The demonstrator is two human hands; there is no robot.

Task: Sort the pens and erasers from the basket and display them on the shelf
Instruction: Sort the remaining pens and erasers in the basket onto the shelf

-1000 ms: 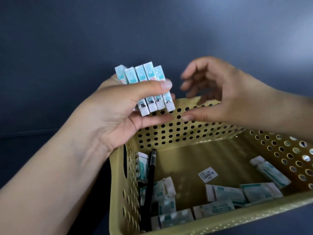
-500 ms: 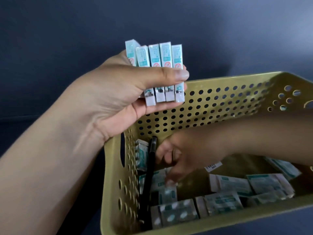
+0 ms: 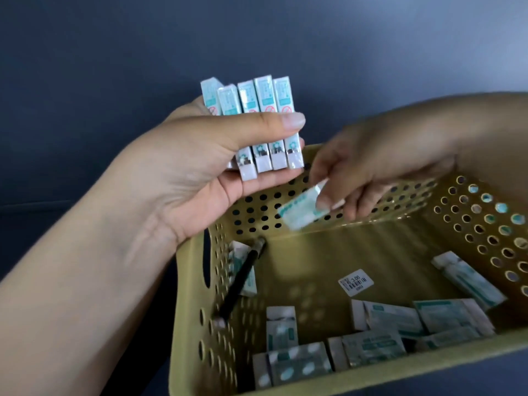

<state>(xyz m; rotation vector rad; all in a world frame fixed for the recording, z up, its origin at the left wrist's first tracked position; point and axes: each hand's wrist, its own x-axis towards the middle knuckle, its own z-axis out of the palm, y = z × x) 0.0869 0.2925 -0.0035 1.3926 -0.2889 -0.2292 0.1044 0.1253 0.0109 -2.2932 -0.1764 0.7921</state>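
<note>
Dark blue-grey backdrop fills everything behind my hands, and no shelf shows anywhere in view. Half a second ago my right hand [image 3: 368, 172] was down inside the yellow basket [image 3: 468, 224], fingers among the loose erasers near the left wall; now it is up above the far rim, pinching one wrapped eraser [image 3: 303, 208] between thumb and fingertips, blurred with motion and close beside my left hand [image 3: 200, 172]. My left hand grips the same row of five erasers [image 3: 251, 127] as before, standing upright side by side, thumb pressed across their fronts and fingers curled behind them, held over the basket's far left corner. So the change is one more eraser lifted out, and I judge it is headed for the end of that row, which would make six. That leaves plenty to do: a cluster of loose erasers [image 3: 383, 332] lies along the near wall, one more rests against the right wall, another leans in the left corner, and the black pen [image 3: 243, 278] slants against that same left wall, untouched. A price sticker [image 3: 355, 282] sits on the basket floor. My guess is the row in my left hand is getting wide for one thumb, so adding the new piece needs care to keep the stack from fanning apart.
</note>
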